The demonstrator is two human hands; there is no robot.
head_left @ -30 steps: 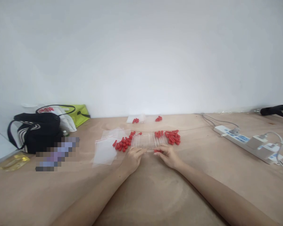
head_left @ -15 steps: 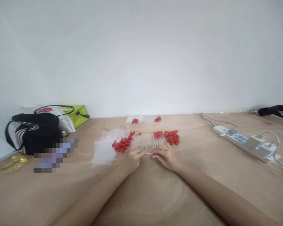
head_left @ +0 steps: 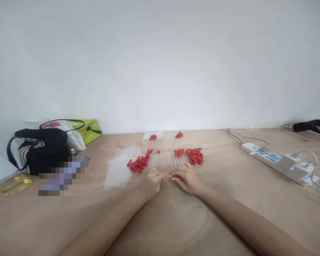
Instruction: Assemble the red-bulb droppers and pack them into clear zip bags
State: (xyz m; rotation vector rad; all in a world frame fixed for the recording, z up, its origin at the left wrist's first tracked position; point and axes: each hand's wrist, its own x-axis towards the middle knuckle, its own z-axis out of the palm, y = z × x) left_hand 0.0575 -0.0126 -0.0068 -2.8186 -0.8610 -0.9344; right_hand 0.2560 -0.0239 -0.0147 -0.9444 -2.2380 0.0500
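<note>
Hands meet in the middle of the wooden table (head_left: 229, 213), close to the near side of a row of clear tubes (head_left: 167, 160). The left hand (head_left: 150, 182) pinches one end of a thin clear tube (head_left: 168, 176), fingers closed on it. The right hand (head_left: 188, 177) is closed on a small red cap (head_left: 176, 176) at the other end of that tube. The cap looks like it is on the tube or almost on; it is too small to tell.

Lots of work looks left. A pile of red caps (head_left: 137, 164) lies to the left of the row, and another pile of red caps (head_left: 195, 155) lies to the right. The row of tubes looks bare, with only a few caps at its far edge. Flat clear bags (head_left: 120, 170) lie to the left. Two little bunches of red pieces (head_left: 179, 134) sit far back near the wall, one on a small bag.

Compared with a moment ago, the hands are a little nearer to the person and closer together, and the gap of tube showing between them looks shorter. The piles and bags look the same.

A black bag (head_left: 40, 149) sits far left, and a white power strip (head_left: 280, 161) lies to the right.
</note>
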